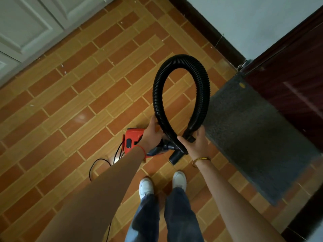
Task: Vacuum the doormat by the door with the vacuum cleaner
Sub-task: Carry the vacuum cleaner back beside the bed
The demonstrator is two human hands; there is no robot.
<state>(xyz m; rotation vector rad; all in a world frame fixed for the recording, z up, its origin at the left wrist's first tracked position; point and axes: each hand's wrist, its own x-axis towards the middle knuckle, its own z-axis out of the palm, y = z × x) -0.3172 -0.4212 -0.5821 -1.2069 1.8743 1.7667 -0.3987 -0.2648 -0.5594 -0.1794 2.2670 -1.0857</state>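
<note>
- The left hand (153, 132) is closed around one leg of the black hose (181, 88), fingers wrapped over it.
- The right hand (195, 144) cups the hose's other end (thumb and fingers part open, clasping the dark fitting).
- The red vacuum cleaner (133, 139) sits on the floor just below the left hand.
- The grey doormat (253, 130) lies beside the right hand, against the dark door (293, 81).

One hose (181, 95), one doormat (253, 137), two shoes (146, 186).

Red vacuum cleaner (133, 138), grey doormat (253, 133) beside door (293, 81)
</note>
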